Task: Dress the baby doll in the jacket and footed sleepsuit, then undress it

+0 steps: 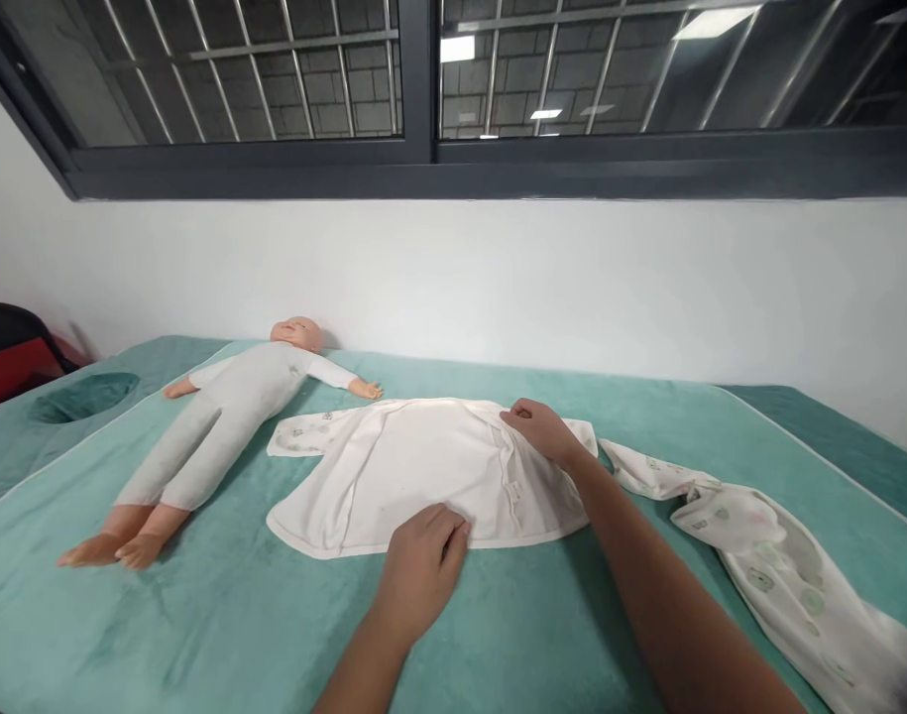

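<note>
A white baby garment [394,476] lies spread flat on the green padded table [222,615]. My left hand [423,565] rests on the garment's near hem, fingers curled and pinching the edge. My right hand [538,426] presses on the garment's upper right part near the placket, fingers bent and gripping the cloth. A baby doll [222,416] in a pale grey suit lies on its back to the left, arms out, feet toward me.
A patterned white cloth [765,555] lies crumpled at the right, trailing off the near right corner. A round hollow [85,395] dents the mat at far left. A red and black object [7,352] stands at the left edge. A white wall and window rise behind.
</note>
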Demonstrator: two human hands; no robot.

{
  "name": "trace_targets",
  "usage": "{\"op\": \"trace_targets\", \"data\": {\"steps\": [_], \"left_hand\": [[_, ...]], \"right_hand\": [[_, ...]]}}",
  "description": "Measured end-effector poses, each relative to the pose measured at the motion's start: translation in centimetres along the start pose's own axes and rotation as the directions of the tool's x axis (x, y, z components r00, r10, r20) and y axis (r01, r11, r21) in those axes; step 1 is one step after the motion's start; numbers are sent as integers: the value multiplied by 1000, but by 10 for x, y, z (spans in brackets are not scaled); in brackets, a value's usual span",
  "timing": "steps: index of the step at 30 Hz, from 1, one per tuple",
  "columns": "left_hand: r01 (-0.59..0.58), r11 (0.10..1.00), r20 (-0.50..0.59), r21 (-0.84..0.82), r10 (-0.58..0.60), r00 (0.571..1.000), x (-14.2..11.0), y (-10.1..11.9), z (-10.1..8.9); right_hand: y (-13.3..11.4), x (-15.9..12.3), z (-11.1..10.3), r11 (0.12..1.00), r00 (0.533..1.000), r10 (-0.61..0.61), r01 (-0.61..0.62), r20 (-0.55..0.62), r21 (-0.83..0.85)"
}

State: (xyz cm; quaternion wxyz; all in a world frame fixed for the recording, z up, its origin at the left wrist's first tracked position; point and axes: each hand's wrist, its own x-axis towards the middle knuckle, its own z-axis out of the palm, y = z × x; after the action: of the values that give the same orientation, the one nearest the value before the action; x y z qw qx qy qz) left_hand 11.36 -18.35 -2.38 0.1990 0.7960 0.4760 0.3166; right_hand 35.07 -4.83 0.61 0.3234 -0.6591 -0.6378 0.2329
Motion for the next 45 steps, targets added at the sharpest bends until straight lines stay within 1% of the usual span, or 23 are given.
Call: {"op": "trace_targets", "data": {"steps": [3,4,5,7,9,10,12,14,16,19,21,25,27,30,31,33,35,36,38,40,42,43,45], "left_hand": [[4,1000,-4,2,-4,1000,-1,-2,0],[5,1000,-1,6,-5,1000,-2,-2,-1],[4,1000,1,14,-4,1000,-3,-3,-1],[-19,998,-7,52,20,1000,-3,-1,-1],[-90,990,1,110,90,996,0,7,3],[-133,981,17,139,132,991,3,13,7],[-203,961,67,189,194,979,12,31,19],[-221,944,99,243,203,974,24,50,35],[-204,930,108,304,179,978,34,65,51],[-220,898,123,381,186,975,40,72,66],[-278,869,127,410,247,961,38,70,68],[-350,824,73,446,356,931,28,66,66],[-367,821,77,437,373,925,26,67,66],[-351,853,95,386,342,935,26,68,66],[-339,866,100,369,325,940,26,69,65],[-325,883,120,338,301,946,27,69,64],[-327,895,148,304,295,944,27,68,63],[-329,901,158,282,295,942,28,67,64],[-336,916,168,220,304,938,27,66,65],[-344,931,168,123,322,932,26,64,62],[-318,948,137,-6,315,939,22,58,48],[-285,956,105,-70,291,951,20,52,36],[-182,970,11,-160,186,983,15,30,-1]], "right_hand": [[7,-3,-3,995,999,34,-32,-14,98],[9,-4,-5,985,999,48,-48,0,164],[10,-4,-7,964,998,64,-68,25,256],[13,-4,-8,874,992,96,-124,83,470],[13,-3,-7,775,986,119,-165,116,610],[13,-3,-6,756,985,126,-171,117,631],[13,-3,-4,760,986,130,-166,104,628],[13,-5,-2,785,989,125,-149,82,602],[15,-7,-1,821,992,119,-125,47,556],[18,-6,1,883,994,105,-84,-19,462],[20,-1,4,921,994,93,-62,-65,384],[22,6,9,985,986,61,-34,-155,172],[22,4,8,998,984,36,-26,-174,57],[17,-3,5,997,984,-8,-5,-176,-73],[14,-5,4,992,984,-48,27,-173,-123],[7,-11,4,960,973,-188,152,-136,-234],[1,-15,11,901,943,-330,303,-38,-311],[0,-16,16,871,925,-379,366,25,-327],[0,-18,29,826,894,-425,447,143,-343],[6,-19,39,786,870,-440,492,220,-374],[11,-20,44,775,863,-441,504,246,-380],[13,-21,44,787,867,-435,497,241,-366],[9,-25,41,834,887,-414,459,202,-307]]}}
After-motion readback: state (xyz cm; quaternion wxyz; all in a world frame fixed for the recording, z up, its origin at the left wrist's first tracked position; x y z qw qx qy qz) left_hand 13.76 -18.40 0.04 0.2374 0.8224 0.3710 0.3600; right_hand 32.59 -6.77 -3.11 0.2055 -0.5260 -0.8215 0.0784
